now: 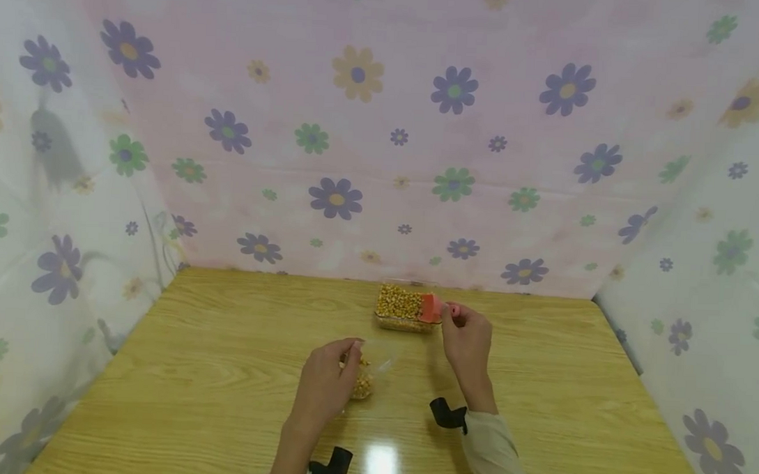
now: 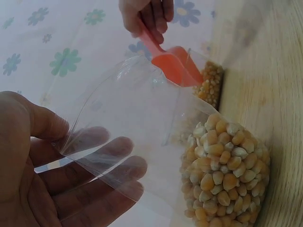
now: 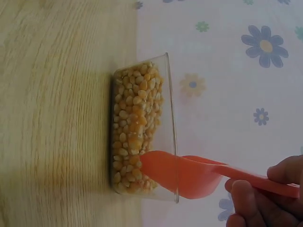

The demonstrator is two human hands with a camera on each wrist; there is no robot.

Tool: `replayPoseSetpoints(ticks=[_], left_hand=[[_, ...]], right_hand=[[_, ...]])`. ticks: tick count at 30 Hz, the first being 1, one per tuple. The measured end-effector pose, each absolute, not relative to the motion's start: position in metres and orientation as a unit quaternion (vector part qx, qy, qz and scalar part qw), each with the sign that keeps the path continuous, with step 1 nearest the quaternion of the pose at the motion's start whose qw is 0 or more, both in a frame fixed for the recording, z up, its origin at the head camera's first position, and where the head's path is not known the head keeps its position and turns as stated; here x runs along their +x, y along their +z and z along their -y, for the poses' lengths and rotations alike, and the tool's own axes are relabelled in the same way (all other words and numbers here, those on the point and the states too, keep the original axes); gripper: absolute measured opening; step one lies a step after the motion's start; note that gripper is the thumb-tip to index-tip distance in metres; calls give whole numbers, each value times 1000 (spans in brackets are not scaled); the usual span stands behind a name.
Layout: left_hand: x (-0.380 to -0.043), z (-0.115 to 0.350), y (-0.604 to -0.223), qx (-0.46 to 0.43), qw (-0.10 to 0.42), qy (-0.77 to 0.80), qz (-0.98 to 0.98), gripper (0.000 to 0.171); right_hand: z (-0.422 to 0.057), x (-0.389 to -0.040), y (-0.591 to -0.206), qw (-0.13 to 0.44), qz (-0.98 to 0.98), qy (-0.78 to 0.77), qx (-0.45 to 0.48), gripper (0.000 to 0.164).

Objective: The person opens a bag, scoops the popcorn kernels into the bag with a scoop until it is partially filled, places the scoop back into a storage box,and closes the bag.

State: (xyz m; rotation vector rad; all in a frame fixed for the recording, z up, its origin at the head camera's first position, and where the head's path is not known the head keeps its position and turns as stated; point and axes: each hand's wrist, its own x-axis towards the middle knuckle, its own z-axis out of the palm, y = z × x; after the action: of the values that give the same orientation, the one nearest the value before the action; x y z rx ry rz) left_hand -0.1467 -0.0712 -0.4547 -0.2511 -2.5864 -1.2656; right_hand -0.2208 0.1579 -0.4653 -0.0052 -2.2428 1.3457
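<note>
Far across the table, your right hand grips the scoop, tip inside the box of corn; nearer, your left hand pinches the bag at its rim, likely so it gapes.

In the head view, the left hand hides part of the bag and the right hand covers some of the scoop's handle. The left wrist view (blurry toward the far side) cuts off the bag's bottom and leaves the box partly hidden. The right wrist view crops the right hand.
</note>
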Motion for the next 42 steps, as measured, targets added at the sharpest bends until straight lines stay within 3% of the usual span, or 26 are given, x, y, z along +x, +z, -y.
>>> replayPoseSetpoints(ticks=[6, 11, 21, 27, 34, 42], left_hand=[[-145, 71, -455, -89, 122, -437, 887, 32], [-146, 72, -454, -95, 124, -437, 886, 32], [-146, 73, -455, -99, 119, -438, 885, 33], [-146, 74, -455, -100, 117, -440, 884, 33], [-145, 74, -453, -101, 118, -446, 881, 32], [-146, 72, -452, -97, 103, -449, 882, 31]], right_hand=[[-161, -235, -472, 190, 816, 546, -27, 34], [-166, -254, -483, 116, 749, 646, -93, 24], [-182, -259, -496, 18, 666, 730, -153, 35], [-186, -259, -498, -18, 623, 766, -160, 36], [-188, -257, -503, -40, 531, 833, -154, 19], [-190, -253, -506, -73, 446, 881, -138, 24]])
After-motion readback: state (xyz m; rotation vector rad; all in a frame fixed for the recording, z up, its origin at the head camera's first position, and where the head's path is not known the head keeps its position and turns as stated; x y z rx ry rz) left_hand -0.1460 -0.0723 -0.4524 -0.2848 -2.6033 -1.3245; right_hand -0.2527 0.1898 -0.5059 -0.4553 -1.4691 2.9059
